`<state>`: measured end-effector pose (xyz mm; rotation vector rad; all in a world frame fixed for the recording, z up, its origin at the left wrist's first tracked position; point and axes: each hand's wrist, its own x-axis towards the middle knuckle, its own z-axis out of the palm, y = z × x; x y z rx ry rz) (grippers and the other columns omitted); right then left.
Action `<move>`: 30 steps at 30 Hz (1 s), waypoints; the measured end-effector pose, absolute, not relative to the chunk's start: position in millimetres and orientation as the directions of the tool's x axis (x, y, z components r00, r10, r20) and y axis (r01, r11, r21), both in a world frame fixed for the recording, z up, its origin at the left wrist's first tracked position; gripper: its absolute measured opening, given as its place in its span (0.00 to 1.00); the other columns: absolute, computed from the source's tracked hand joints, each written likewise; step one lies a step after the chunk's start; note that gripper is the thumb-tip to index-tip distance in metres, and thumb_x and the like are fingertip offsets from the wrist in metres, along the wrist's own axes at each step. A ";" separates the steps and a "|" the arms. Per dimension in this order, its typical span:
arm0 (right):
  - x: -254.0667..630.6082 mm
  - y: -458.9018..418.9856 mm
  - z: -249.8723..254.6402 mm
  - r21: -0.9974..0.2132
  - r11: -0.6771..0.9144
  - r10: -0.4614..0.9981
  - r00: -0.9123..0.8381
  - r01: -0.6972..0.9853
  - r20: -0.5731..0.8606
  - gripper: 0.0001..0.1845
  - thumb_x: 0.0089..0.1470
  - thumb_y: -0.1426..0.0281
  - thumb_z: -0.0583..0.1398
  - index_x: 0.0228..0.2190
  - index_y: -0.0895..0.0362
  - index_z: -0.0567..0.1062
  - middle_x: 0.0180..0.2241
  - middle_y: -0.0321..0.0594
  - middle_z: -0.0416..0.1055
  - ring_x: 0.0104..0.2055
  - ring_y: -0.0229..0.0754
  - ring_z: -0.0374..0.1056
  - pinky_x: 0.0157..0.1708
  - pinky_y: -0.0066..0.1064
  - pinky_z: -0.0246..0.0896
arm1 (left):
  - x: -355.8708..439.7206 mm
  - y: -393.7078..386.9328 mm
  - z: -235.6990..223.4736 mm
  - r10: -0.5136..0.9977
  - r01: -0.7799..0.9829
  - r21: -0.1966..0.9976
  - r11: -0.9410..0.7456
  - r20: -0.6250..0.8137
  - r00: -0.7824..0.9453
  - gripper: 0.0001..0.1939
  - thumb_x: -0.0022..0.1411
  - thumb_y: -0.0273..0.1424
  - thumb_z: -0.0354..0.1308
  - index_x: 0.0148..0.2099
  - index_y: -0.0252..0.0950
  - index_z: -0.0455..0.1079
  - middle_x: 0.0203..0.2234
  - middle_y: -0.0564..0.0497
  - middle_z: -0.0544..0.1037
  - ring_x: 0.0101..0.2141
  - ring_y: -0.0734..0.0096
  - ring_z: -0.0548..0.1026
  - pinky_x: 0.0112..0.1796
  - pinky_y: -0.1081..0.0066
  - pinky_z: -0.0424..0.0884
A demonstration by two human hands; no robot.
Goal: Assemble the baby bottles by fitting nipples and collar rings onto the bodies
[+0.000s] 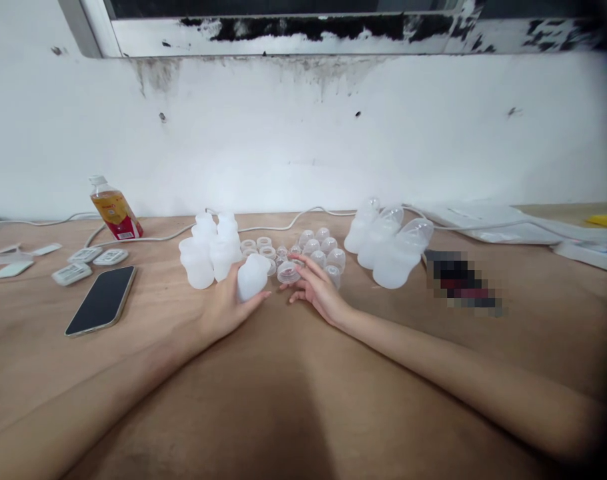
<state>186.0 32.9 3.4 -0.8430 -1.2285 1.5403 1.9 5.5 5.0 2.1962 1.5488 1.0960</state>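
Note:
Between the thumb and fingers of my left hand (228, 300) is a white, cloudy baby bottle body (252, 277), tilted over the table. My right hand (319, 288) has its fingers around a clear bottle collar (288, 271), just right of that bottle; whether a nipple sits in it I cannot tell. Behind my left hand stand several more white bottle bodies (198, 262). Clear collar rings (264, 243) lie in the middle, with small nipples (282, 251) beside them. Clear dome caps (336, 257) are grouped behind my right hand.
Several capped bottles (396, 257) stand at the right, near a pixelated dark object (463, 283). On the left are a phone (102, 300), small white tags (72, 273) and a drink bottle (115, 208). A white cable (303, 215) runs along the wall, and plastic bags (483, 223) lie back right.

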 end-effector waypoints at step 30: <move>188.1 35.1 1.3 -0.823 -0.100 0.886 -0.426 -0.559 0.182 0.13 0.43 0.73 0.60 0.34 0.53 0.67 0.39 0.35 0.67 0.42 0.38 0.63 0.45 0.38 0.57 | 1.8 0.8 13.7 0.804 0.752 0.361 -0.551 0.470 0.364 0.22 0.57 0.41 0.47 0.50 0.35 0.53 0.38 0.46 0.69 0.37 0.62 0.69 0.36 0.65 0.65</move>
